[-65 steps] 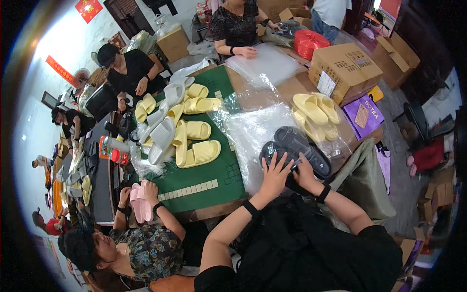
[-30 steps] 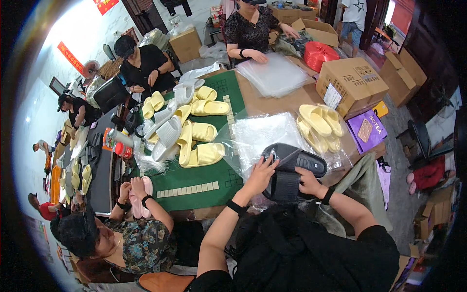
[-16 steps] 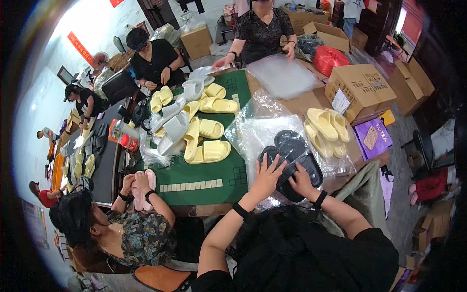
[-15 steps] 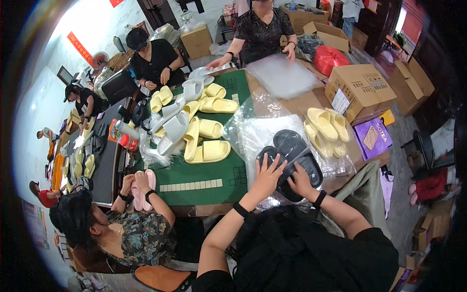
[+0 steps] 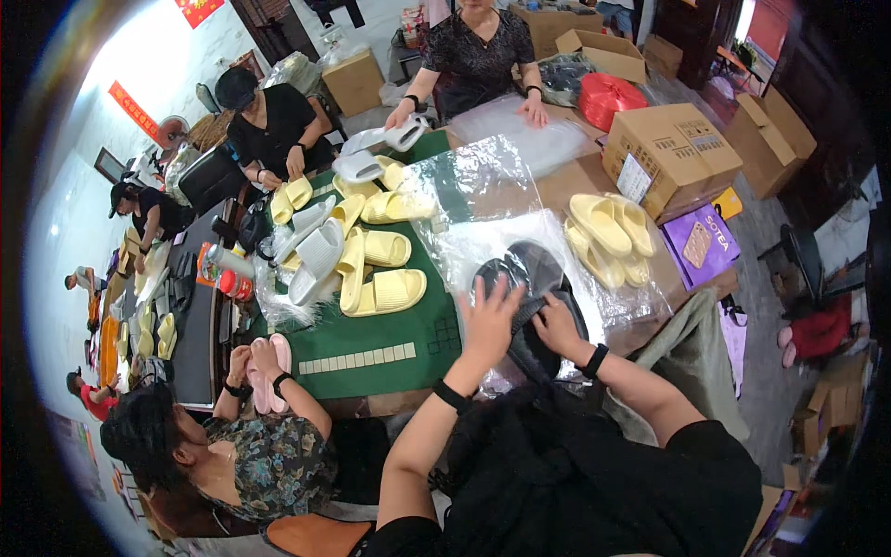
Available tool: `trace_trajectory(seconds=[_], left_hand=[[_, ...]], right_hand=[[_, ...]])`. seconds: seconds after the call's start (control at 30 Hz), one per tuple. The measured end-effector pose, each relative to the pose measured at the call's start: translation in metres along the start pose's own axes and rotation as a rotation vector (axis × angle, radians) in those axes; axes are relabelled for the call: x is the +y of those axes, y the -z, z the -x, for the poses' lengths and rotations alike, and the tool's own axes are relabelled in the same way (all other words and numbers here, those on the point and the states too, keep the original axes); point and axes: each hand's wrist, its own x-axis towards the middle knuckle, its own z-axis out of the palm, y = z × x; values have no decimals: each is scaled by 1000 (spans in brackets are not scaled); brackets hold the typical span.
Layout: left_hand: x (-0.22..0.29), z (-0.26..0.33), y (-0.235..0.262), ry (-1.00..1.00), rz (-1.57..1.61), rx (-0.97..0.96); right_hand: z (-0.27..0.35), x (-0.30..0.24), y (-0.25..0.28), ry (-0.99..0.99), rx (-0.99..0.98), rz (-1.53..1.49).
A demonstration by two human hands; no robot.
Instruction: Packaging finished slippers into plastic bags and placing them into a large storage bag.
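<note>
Since half a second ago, both hands slid the dark slippers (image 5: 531,288) deeper into the clear plastic bag (image 5: 483,204). Left hand (image 5: 490,320) spread flat on the pair; right hand (image 5: 555,327) curled, gripping the heel end. Bagging underway, judging by this; next likely needs bag pulled toward 6 o'clock. Yellow slippers (image 5: 608,237) at 2 o'clock

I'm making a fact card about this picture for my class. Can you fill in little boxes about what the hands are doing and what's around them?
Place: a shared work table with a green mat
Left hand: fingers spread, pressing on the dark slippers
Right hand: gripping the same dark slippers
Under the slippers: a clear plastic bag
To the right: yellow slippers beside a cardboard box
On the mat: more yellow slippers
Nearby: a person holding pink slippers
</note>
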Motion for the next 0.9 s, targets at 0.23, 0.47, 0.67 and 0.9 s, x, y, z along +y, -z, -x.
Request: trace_trajectory(seconds=[0.23, 0.47, 0.67, 0.9], left_hand=[[-59, -14, -1, 270, 154, 61], [-57, -15, 8, 131, 350, -14], [-23, -17, 12, -40, 377, -61], [-36, 10, -1, 265, 377, 87]], right_hand=[[22, 45, 28, -150, -62, 105], [2, -12, 44, 6, -252, 273], [-47, -25, -13, 530, -199, 611], [13, 4, 12, -210, -120, -66]])
